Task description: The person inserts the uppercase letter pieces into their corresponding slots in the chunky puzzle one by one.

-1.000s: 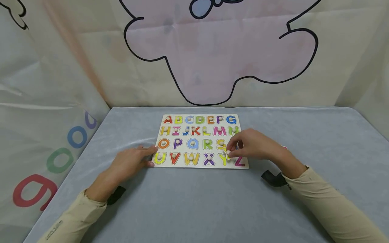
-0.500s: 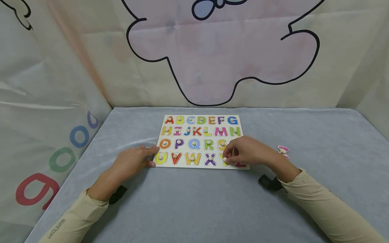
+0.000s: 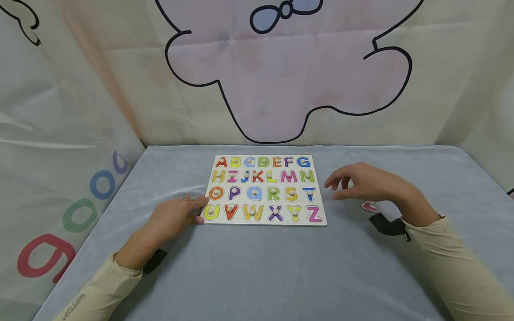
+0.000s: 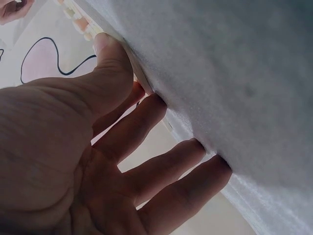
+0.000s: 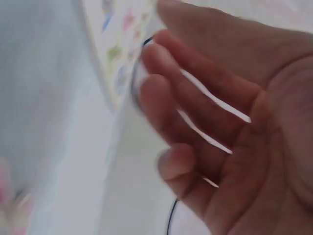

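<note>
A white alphabet puzzle board (image 3: 263,224) lies flat on the table, its coloured letters topped by small pale knobs. My left hand (image 3: 175,217) touches the board's left edge, fingers extended; in the left wrist view the thumb rests along that edge and several fingertips meet the cloth. The yellow letter Y (image 3: 295,210) sits in the bottom row. Beside it, the magenta Z (image 3: 314,215) shows no knob. Off the board's right side, my right hand (image 3: 367,182) hovers with loosely bent fingers and nothing between them. A pink puzzle piece (image 3: 369,206) lies beneath it, partly hidden by the wrist.
Grey-blue cloth (image 3: 257,272) covers the table. A pale printed backdrop (image 3: 277,89) rises behind its far edge, and another printed sheet (image 3: 60,156) runs along the left side. Black wrist mounts (image 3: 387,225) hang under the forearms.
The right hand has set the yellow Y into the bottom row, let go of its knob, and moved right off the board towards the pink piece. The left hand stays at the left edge.
</note>
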The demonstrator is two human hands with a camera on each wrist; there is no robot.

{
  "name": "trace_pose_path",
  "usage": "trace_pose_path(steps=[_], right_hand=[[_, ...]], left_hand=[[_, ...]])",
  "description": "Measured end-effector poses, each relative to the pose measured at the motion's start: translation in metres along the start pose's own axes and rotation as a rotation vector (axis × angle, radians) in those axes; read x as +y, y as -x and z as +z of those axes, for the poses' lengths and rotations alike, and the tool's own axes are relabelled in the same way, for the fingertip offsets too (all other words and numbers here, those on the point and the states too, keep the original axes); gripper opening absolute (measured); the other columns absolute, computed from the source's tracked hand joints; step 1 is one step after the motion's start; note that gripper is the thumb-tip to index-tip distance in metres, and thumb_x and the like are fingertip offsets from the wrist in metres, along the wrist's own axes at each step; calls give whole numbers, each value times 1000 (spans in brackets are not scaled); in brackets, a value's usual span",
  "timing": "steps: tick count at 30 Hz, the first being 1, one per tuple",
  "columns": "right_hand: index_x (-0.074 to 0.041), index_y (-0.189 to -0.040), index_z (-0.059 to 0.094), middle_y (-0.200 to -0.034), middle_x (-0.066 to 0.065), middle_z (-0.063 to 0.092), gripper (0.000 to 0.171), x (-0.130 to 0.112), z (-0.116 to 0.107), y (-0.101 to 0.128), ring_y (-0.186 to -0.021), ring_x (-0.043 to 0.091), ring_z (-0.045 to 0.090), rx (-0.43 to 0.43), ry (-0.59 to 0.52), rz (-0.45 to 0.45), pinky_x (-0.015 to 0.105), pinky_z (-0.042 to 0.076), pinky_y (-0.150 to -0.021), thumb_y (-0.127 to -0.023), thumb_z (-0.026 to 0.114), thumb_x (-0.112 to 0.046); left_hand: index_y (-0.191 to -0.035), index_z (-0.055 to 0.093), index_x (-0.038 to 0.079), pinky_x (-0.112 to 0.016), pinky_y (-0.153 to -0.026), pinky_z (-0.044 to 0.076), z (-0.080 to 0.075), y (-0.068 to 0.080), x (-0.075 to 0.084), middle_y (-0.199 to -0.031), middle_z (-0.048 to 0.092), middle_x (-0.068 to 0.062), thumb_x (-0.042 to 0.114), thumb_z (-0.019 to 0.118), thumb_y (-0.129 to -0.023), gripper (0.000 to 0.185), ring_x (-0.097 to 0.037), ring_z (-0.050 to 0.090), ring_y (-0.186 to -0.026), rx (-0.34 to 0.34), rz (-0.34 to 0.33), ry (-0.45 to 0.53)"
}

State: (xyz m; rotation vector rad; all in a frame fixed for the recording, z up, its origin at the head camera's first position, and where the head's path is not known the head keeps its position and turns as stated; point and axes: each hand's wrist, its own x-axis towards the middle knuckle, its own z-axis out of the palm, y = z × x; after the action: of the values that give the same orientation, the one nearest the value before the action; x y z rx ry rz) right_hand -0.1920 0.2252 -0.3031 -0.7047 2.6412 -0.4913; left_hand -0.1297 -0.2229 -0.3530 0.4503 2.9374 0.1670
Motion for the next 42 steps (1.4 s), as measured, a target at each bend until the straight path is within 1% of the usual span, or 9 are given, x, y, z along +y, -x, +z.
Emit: trace_pose_path(steps=[7,11,14,18,21,26,33,38,42], right_hand=[[-19,-103,74,-87,-11,68,18,44,5,19,-80,7,57,-27,19,42,23,48,-64,-86,77,-26],[-25,-93,71,-77,-13,64,17,65,2,33,-74,1,55,-32,30,53,21,45,-63,-83,80,-36],[-29,-89,67,-75,-12,60,18,71,-2,38,-72,-1,52,-49,27,45,20,42,-62,-82,80,-39],[-29,-92,66,-77,-10,56,15,74,1,35,-72,0,50,-112,5,21,20,42,-62,-85,79,-30],[-26,-94,66,-80,-9,56,14,74,5,33,-74,1,50,-132,5,32,21,43,-63,-86,77,-27],[-25,-92,67,-81,-10,59,12,73,7,32,-74,3,50,-75,47,76,22,42,-62,-87,77,-31],[-25,-98,72,-81,-13,63,16,56,12,21,-72,3,52,58,61,41,21,43,-61,-86,77,-36],[-22,-103,75,-90,-13,70,21,46,20,11,-71,3,53,150,43,14,21,43,-60,-84,80,-29],[-22,-104,78,-90,-13,72,20,44,25,7,-70,4,52,145,32,20,21,42,-59,-84,80,-23]], left_hand=[[-139,60,20,-56,-90,52,4,2,0,-137,64,-9,28,77,-85,58,-43,59,-125,5,6,16],[-139,60,20,-56,-89,52,5,0,0,-136,65,-12,28,77,-85,57,-42,60,-124,17,6,13],[-139,60,21,-55,-89,53,4,-1,-1,-136,65,-11,28,77,-85,58,-41,60,-124,26,9,13],[-140,59,20,-54,-90,53,4,-1,-1,-138,63,-8,26,78,-84,59,-40,60,-126,13,0,13],[-140,59,20,-50,-86,53,4,0,-1,-137,64,-10,27,78,-84,59,-37,63,-120,9,-5,11],[-140,60,20,-47,-82,54,4,0,0,-134,66,-11,27,78,-84,59,-33,65,-113,23,7,6],[-139,60,18,-53,-93,52,4,0,0,-139,62,-7,26,79,-83,59,-40,59,-126,25,11,5],[-139,60,18,-54,-93,52,3,0,1,-139,62,-8,26,78,-84,59,-41,59,-126,28,10,1],[-139,60,19,-55,-93,52,2,0,1,-138,63,-8,27,78,-84,58,-42,59,-126,30,14,-5]])
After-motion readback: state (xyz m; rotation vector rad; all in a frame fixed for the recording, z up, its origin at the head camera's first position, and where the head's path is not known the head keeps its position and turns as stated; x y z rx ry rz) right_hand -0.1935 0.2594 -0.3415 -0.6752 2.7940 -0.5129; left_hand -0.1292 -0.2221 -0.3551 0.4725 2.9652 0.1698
